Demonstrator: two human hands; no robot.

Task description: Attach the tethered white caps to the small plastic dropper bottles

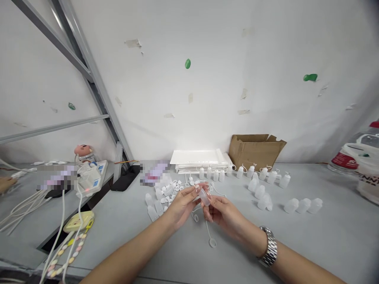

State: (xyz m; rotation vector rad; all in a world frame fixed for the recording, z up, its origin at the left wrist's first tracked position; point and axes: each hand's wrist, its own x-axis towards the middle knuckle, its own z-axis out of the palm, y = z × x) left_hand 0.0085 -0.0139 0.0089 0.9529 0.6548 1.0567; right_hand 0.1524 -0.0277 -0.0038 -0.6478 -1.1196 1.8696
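In front of me both hands meet over a small translucent plastic bottle (pixel 203 197), held tilted above the table. The fingertips of my left hand (pixel 183 203) are closed at its upper end; whether they also pinch a cap is hidden. My right hand (pixel 220 211) grips the bottle's side between thumb and fingers. Below the hands a white cord with a ring end (pixel 212 242) lies on the table. Just left of my hands is a pile of white caps with loops (pixel 174 189), and beside it lie several loose translucent bottles (pixel 152 213).
Several capped bottles (pixel 240 172) stand in a row at the back. More translucent pieces (pixel 304 206) lie at the right. Behind are a white stack (pixel 201 157) and a cardboard box (pixel 254 154). A power strip (pixel 93 179) and cables occupy the left; large bottles (pixel 346 157) stand far right.
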